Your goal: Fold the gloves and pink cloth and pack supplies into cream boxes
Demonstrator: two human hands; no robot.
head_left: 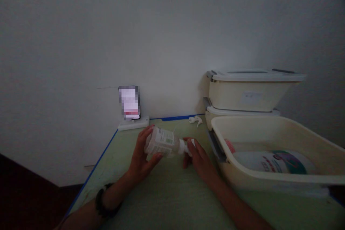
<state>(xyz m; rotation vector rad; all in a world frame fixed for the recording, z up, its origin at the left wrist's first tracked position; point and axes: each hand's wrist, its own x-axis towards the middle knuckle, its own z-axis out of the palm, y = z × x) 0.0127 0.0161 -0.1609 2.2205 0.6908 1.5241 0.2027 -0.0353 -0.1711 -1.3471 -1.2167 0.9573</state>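
My left hand [141, 156] is wrapped round the body of a clear plastic bottle [161, 143] with a white label, held on its side just above the green table [167, 194]. The fingers of my right hand [198, 156] close on the bottle's white cap end [185, 146]. A dark band sits on my left wrist.
An open cream tub [269, 183] at the right holds a white pouch [272, 161] and something pink. Two lidded cream boxes [250, 91] are stacked behind it. A phone on a white stand [130, 106] leans at the wall. A small white part [196, 119] lies near the table's far edge.
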